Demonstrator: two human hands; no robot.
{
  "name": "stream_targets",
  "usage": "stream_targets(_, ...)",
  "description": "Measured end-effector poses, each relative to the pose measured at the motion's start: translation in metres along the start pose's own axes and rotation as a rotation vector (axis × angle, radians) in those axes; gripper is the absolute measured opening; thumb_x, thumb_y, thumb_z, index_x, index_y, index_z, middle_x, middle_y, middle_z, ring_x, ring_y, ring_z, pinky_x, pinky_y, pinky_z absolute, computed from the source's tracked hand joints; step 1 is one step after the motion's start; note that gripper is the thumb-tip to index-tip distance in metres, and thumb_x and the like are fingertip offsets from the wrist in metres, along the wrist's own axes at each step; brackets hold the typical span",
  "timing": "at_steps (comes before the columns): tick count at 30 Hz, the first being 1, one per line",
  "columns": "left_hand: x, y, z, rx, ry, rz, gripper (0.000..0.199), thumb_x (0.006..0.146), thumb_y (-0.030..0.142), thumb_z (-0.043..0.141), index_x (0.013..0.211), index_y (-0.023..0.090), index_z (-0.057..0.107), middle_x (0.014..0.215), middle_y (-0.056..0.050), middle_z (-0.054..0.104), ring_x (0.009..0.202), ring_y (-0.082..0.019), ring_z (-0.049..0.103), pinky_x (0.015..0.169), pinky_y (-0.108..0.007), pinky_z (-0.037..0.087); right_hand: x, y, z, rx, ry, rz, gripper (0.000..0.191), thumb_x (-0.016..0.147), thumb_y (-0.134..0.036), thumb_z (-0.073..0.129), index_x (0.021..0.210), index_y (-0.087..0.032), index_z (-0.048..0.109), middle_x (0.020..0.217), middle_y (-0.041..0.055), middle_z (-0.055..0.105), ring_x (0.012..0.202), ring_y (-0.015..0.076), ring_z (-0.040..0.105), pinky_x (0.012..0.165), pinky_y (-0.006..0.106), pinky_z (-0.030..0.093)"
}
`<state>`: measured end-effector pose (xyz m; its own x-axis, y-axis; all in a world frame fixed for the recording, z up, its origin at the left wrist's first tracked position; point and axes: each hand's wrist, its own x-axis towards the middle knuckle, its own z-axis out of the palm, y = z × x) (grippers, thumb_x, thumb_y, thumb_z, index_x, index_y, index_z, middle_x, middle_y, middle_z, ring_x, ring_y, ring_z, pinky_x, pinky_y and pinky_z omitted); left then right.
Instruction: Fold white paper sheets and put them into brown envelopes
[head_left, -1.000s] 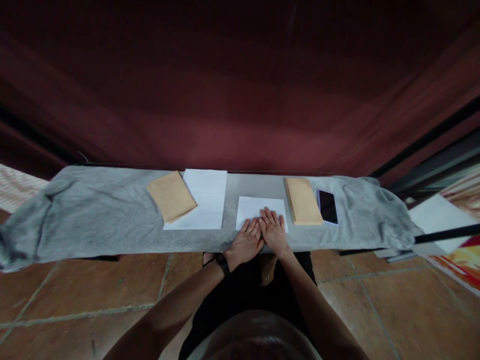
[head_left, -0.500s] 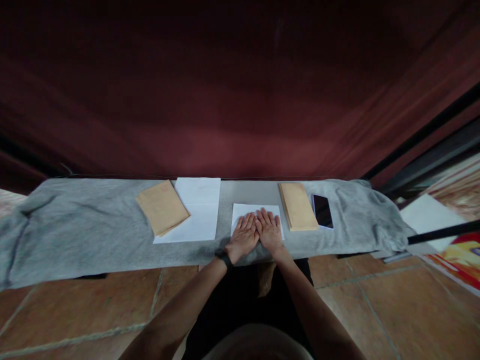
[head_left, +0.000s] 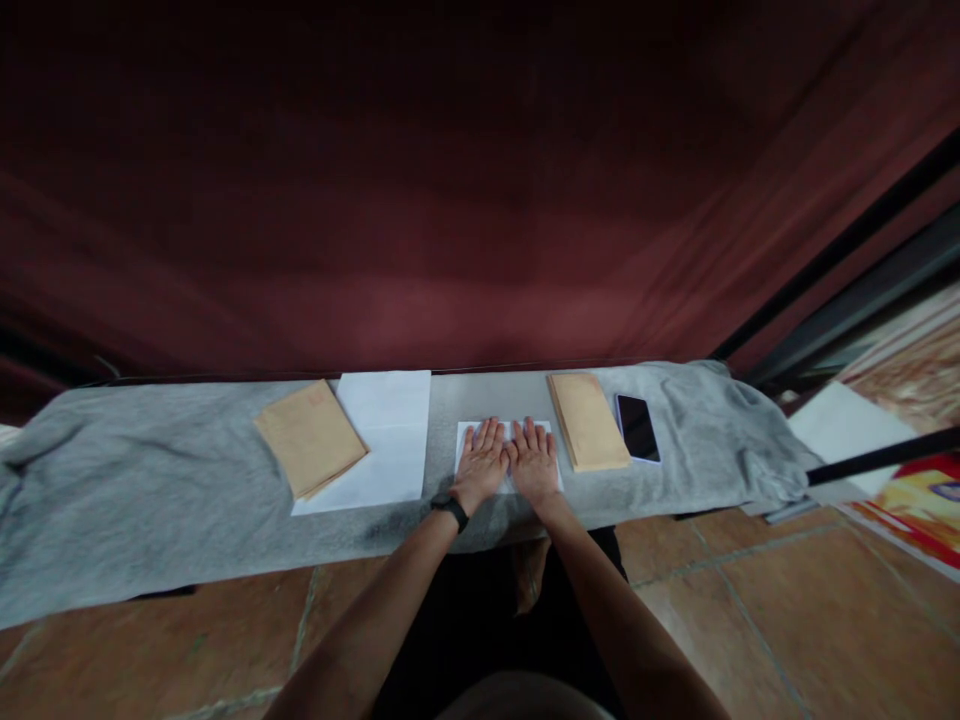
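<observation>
Both flat, grasping nothing, left hand [head_left: 481,463] and right hand [head_left: 535,460] have reached the far edge of the paper [head_left: 508,432] (phone [head_left: 637,428] to its right), covering more.

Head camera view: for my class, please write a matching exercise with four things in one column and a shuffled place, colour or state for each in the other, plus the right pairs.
Column one
1. Phone
2. Small white paper
3. Left brown envelopes
4. Cloth

Column two
A. Grey and wrinkled
B. Overlapping the large white sheet
C. Dark-screened, beside the right brown envelopes
D. Flat beneath the left hand and right hand

Right pairs: 1-C, 2-D, 3-B, 4-A
</observation>
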<state>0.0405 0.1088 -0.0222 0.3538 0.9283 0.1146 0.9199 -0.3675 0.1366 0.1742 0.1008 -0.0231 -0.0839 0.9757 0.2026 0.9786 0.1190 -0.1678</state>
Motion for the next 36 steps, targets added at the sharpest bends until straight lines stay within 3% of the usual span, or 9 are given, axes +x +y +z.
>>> stream_targets(8, 0.000, -0.004, 0.010, -0.025, 0.126, -0.094, 0.060, 0.097, 0.027, 0.032, 0.154, 0.007, 0.030, 0.159, -0.016, 0.032, 0.151, -0.025, 0.023, 0.122, -0.048, 0.020, -0.003, -0.003, 0.008, 0.022, 0.108, 0.093, 0.064, 0.102, -0.039, 0.036, 0.151, 0.001, 0.032, 0.156, 0.0291, 0.029, 0.147, 0.0367, 0.028, 0.116, 0.056, 0.022)
stream_targets(14, -0.011, -0.008, 0.002, 0.024, 0.135, -0.196, 0.060, 0.099, 0.033, 0.032, 0.151, 0.004, 0.034, 0.158, -0.017, 0.034, 0.150, -0.025, 0.023, 0.123, -0.043, 0.022, -0.007, -0.001, 0.011, 0.027, 0.163, 0.110, 0.067, 0.103, -0.041, 0.032, 0.147, 0.010, 0.033, 0.153, 0.0339, 0.030, 0.146, 0.0381, 0.029, 0.115, 0.055, 0.026)
stream_targets(25, -0.030, -0.011, -0.008, 0.018, 0.172, -0.306, 0.063, 0.100, 0.036, 0.034, 0.149, -0.003, 0.035, 0.157, -0.023, 0.034, 0.149, -0.029, 0.025, 0.122, -0.045, 0.022, -0.025, 0.008, 0.015, 0.070, 0.249, 0.099, 0.067, 0.104, -0.043, 0.031, 0.150, 0.006, 0.031, 0.156, 0.0306, 0.027, 0.147, 0.0357, 0.028, 0.116, 0.053, 0.028)
stream_targets(31, -0.038, -0.014, -0.006, 0.008, 0.228, -0.343, 0.063, 0.099, 0.038, 0.035, 0.150, 0.001, 0.036, 0.156, -0.022, 0.035, 0.148, -0.030, 0.028, 0.121, -0.047, 0.024, -0.045, 0.012, 0.014, 0.086, 0.290, 0.083, 0.067, 0.103, -0.041, 0.034, 0.154, 0.002, 0.024, 0.156, 0.0293, 0.029, 0.145, 0.0367, 0.031, 0.114, 0.056, 0.031)
stream_targets(36, -0.050, -0.016, -0.005, 0.000, 0.248, -0.330, 0.063, 0.099, 0.036, 0.034, 0.148, -0.003, 0.038, 0.155, -0.025, 0.036, 0.147, -0.033, 0.030, 0.120, -0.049, 0.027, -0.067, 0.016, 0.013, 0.080, 0.302, 0.077, 0.068, 0.102, -0.042, 0.035, 0.154, 0.001, 0.024, 0.155, 0.0288, 0.032, 0.144, 0.0381, 0.033, 0.113, 0.056, 0.031)
